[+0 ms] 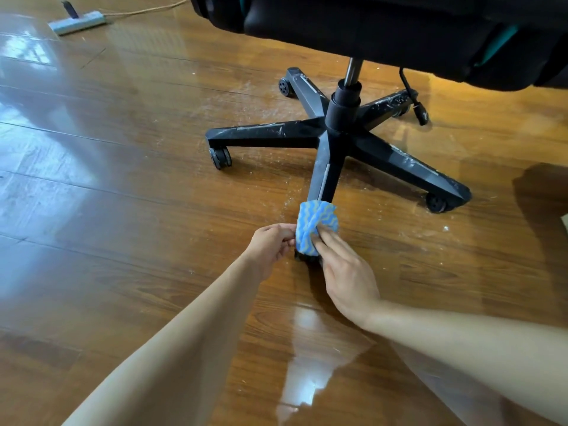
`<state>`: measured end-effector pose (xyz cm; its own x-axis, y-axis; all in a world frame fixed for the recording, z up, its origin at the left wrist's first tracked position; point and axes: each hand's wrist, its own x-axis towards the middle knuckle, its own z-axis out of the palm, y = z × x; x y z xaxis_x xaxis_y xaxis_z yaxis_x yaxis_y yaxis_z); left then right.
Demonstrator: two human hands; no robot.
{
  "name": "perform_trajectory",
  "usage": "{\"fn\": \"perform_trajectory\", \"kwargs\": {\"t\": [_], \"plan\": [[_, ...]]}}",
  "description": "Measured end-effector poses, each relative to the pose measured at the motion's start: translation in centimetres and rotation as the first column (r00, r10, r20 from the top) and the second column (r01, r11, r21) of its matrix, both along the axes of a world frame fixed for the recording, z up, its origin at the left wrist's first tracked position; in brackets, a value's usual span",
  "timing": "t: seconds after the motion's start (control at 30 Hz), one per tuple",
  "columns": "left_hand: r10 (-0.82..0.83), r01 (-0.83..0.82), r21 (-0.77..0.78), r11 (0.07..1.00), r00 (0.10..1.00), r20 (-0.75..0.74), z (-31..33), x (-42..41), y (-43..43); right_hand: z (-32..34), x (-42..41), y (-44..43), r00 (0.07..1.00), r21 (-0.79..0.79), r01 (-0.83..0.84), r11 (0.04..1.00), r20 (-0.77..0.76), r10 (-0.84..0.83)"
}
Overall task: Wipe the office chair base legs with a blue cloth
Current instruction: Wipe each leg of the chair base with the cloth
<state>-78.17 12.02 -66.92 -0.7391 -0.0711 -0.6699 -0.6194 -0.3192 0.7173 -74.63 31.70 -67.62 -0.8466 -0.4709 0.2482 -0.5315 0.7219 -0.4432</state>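
Observation:
A black five-legged office chair base (pixel 341 130) stands on the wooden floor, its legs dusty with white streaks. The blue cloth (pixel 315 224), wavy-patterned, is wrapped over the outer end of the nearest leg (pixel 322 176), hiding the castor below. My left hand (pixel 270 244) pinches the cloth's left edge. My right hand (pixel 344 272) presses its fingers on the cloth's right side against the leg.
The black chair seat (pixel 368 26) overhangs the base at the top. A loose black cable (pixel 415 99) hangs by the far right leg. A power strip (pixel 76 22) with a cord lies far left on the floor. White dust specks (pixel 255 99) scatter around the base.

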Motion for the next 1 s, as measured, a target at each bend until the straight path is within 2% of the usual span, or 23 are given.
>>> {"fn": "perform_trajectory", "kwargs": {"t": [0.07, 0.2, 0.27, 0.33, 0.47, 0.6, 0.67, 0.77, 0.83, 0.9, 1.0], "plan": [[0.002, -0.002, 0.004, 1.000, 1.000, 0.009, 0.2, 0.1, 0.1, 0.6, -2.1, -0.2, 1.000, 0.016, 0.003, 1.000, -0.011, -0.003], [0.044, -0.044, -0.008, 0.999, 0.999, 0.017, 0.5, 0.3, -0.1, 2.4, -7.5, -1.2, 0.988, -0.035, 0.157, 0.987, 0.015, -0.156], [0.081, -0.081, -0.017, 0.997, 0.997, 0.016, 0.6, 0.4, -0.5, 2.7, -7.7, -1.6, 0.985, -0.011, 0.170, 0.985, -0.016, -0.171], [0.102, -0.102, -0.023, 0.995, 0.995, 0.009, 0.7, 0.4, -0.8, 2.2, -5.7, -1.3, 0.993, 0.039, 0.097, 0.994, -0.063, -0.095], [0.150, -0.151, -0.036, 0.988, 0.989, -0.005, 1.2, 0.1, -1.0, 0.4, -1.7, 0.6, 0.978, 0.137, -0.139, 0.981, -0.137, 0.158], [0.236, -0.236, -0.052, 0.970, 0.972, -0.008, 1.5, -0.3, -0.5, 1.1, -4.0, 2.3, 0.894, 0.294, -0.340, 0.893, -0.192, 0.404], [0.249, -0.249, -0.061, 0.967, 0.968, -0.006, 1.6, -0.2, -0.2, 2.2, -6.8, 2.2, 0.895, 0.325, -0.327, 0.887, -0.195, 0.402], [0.229, -0.229, -0.099, 0.968, 0.973, -0.017, 1.6, 0.0, 0.1, 3.8, -9.9, 0.5, 0.979, 0.254, -0.115, 0.960, -0.137, 0.153], [0.241, -0.243, -0.116, 0.963, 0.970, -0.024, 1.7, 0.0, 0.2, 3.9, -9.8, -0.4, 0.989, 0.217, -0.062, 0.974, -0.120, 0.090], [0.273, -0.274, -0.123, 0.954, 0.962, -0.029, 1.8, -0.1, 0.3, 3.2, -7.6, 0.0, 0.976, 0.207, -0.136, 0.969, -0.137, 0.166], [0.308, -0.310, -0.114, 0.944, 0.951, -0.034, 2.1, -0.5, 0.3, 1.9, -3.6, 2.1, 0.919, 0.231, -0.336, 0.913, -0.132, 0.372]]}}
